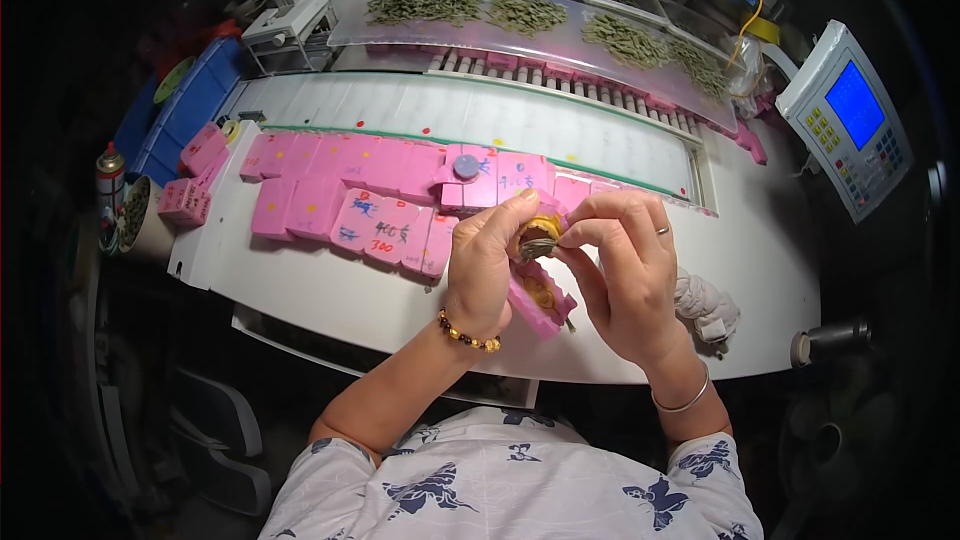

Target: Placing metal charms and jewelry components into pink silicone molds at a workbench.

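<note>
Filling stage at the bench, with the white belt (400, 105) as landmark. I see the pink packet (543, 224) on the near side of the belt, raised above the bench; its mouth is open, showing yellow lining and dull dried pieces (537, 249). The left hand (488, 258) curls its thumb and fingers around the packet. The right hand (628, 265) brings thumb and forefinger together at the mouth; whether they pinch a dried piece or the rim, or merely touch, I cannot tell. I judge the packet partly filled and its closing left to do. Below it, also nearside of the belt, shows a pink wrapper (541, 298), opened; whether it is separate is unclear. The pink boxes (375, 225), apparently closed, crowd the belt's near edge and obstruct reach to it; a round grey-blue disc (466, 168) rests on one. Beyond the belt, a clear tray (575, 25) carries dried green heaps (425, 2). Right of the belt stands a keypad console (855, 105); nearside and right lies crumpled white cloth (707, 308).
</note>
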Available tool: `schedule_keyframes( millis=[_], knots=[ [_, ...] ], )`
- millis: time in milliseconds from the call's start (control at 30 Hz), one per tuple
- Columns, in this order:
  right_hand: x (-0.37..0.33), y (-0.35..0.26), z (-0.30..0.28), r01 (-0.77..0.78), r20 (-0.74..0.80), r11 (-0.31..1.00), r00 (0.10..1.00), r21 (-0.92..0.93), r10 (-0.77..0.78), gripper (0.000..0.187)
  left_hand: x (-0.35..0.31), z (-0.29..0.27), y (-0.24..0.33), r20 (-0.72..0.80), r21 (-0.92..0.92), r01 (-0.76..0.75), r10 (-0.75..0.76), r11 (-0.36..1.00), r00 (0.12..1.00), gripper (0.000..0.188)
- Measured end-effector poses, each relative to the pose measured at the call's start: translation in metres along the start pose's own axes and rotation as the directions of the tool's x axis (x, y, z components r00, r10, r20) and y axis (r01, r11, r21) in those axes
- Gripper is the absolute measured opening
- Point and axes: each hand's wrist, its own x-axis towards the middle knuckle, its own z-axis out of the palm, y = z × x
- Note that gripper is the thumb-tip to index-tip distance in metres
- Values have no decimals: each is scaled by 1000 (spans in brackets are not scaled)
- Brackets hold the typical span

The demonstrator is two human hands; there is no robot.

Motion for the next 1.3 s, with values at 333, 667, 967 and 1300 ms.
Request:
schedule_keyframes(
  millis=[333,667,967,1300],
  knots=[
    [-7,-3,4,-200,101,919,979,339,176,19,7,17,7,-131,-143,-87,68,986,989,26],
    [-13,-6,36,-533,302,354,791,769,532,21,7,15,-7,-59,106,-274,281,956,958,31],
    [-12,-9,43,-523,455,-112,592,845,665,15,5,19,-10,-103,136,-271,285,953,953,42],
    [-13,23,11,-478,227,275,752,834,619,11,9,-7,19,-120,30,-57,61,998,991,54]
  ],
)
